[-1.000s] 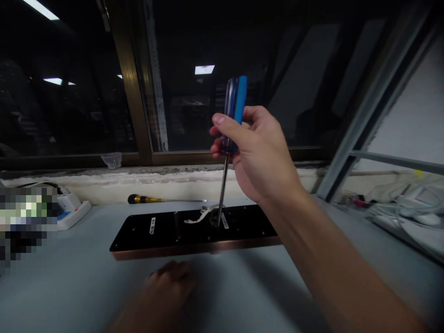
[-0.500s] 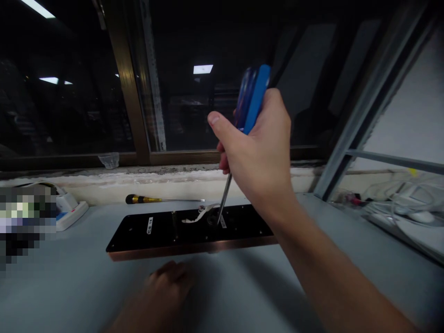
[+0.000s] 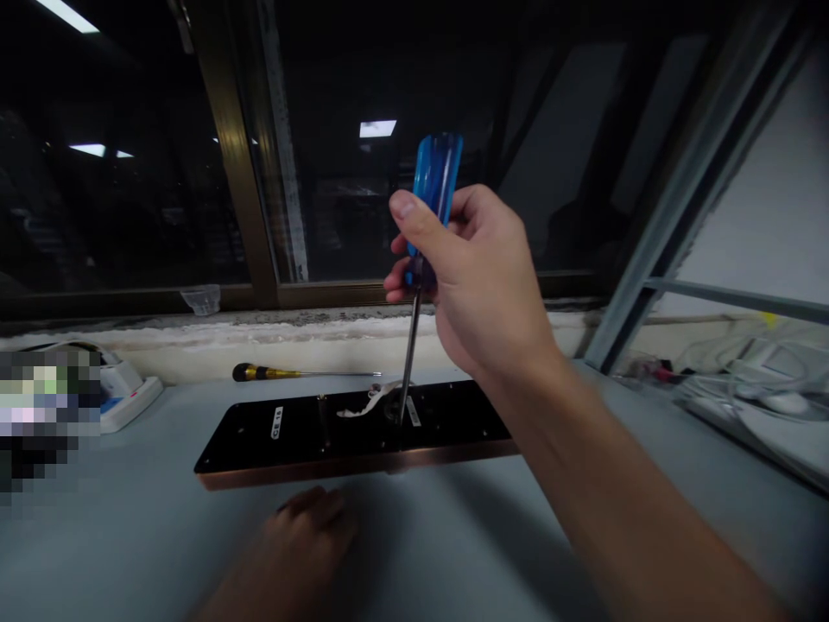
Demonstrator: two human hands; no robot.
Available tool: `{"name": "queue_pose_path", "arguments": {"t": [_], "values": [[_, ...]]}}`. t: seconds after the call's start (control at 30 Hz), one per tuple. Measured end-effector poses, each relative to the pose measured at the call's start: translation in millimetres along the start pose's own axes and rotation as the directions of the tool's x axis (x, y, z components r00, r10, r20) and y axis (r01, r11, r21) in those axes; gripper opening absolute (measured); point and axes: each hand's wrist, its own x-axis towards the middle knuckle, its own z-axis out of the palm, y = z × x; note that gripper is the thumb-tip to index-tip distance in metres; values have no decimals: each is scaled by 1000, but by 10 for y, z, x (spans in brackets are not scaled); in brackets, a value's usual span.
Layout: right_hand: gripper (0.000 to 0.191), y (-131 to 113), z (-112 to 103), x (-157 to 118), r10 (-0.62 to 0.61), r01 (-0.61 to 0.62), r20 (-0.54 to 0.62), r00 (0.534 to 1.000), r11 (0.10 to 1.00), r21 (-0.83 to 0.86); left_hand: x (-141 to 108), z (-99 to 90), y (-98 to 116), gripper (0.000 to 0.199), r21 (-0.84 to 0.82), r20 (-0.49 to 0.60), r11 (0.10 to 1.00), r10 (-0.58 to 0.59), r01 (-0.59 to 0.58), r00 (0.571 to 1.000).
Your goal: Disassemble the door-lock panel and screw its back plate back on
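A screwdriver with a translucent blue handle stands nearly upright, gripped between the thumb and fingers of my right hand. Its metal shaft runs down to the top of a long black plate with copper-coloured sides, close to a white label. White wires come out near the middle of that plate, and a short metal post is to their left. Below the plate's front edge, my left hand rests on the table with its fingers curled. What they hold, if anything, is hidden.
Behind the plate lies a second screwdriver with a yellow and black handle. A white power strip is at the left. White cables lie at the right beyond a metal frame. On the window sill sits a clear plastic cup.
The blue screwdriver's handle has turned and swung left, so the tool is more upright. My right hand's fingers have shifted round it. My left hand has stayed almost still.
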Motion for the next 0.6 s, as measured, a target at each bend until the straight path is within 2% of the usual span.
{"name": "queue_pose_path", "arguments": {"t": [0.17,0.27,0.33,0.4,0.43,0.5,0.6], "values": [[31,-9,14,-4,-27,27,-24,999,1000,14,-15,34,-27,38,-51,-116,999,4,-10,993],[30,-68,-14,23,-62,65,-93,994,997,31,-38,67,-38,36,-114,-164,993,-36,17,986],[28,-132,-58,43,-77,82,-136,988,996,32,-52,64,-23,33,-214,-207,976,-87,41,975],[25,-197,-110,56,-72,79,-158,985,996,40,-58,26,16,29,-378,-241,921,-190,88,952],[25,-224,-132,59,-59,69,-160,985,996,55,-56,-7,40,24,-486,-228,865,-262,124,938],[24,-260,-158,60,-18,36,-162,987,993,111,-44,-85,87,16,-700,-143,691,-381,179,913],[27,-270,-141,54,79,-46,-150,986,976,215,-15,-185,116,5,-944,16,291,-436,158,900]]}}
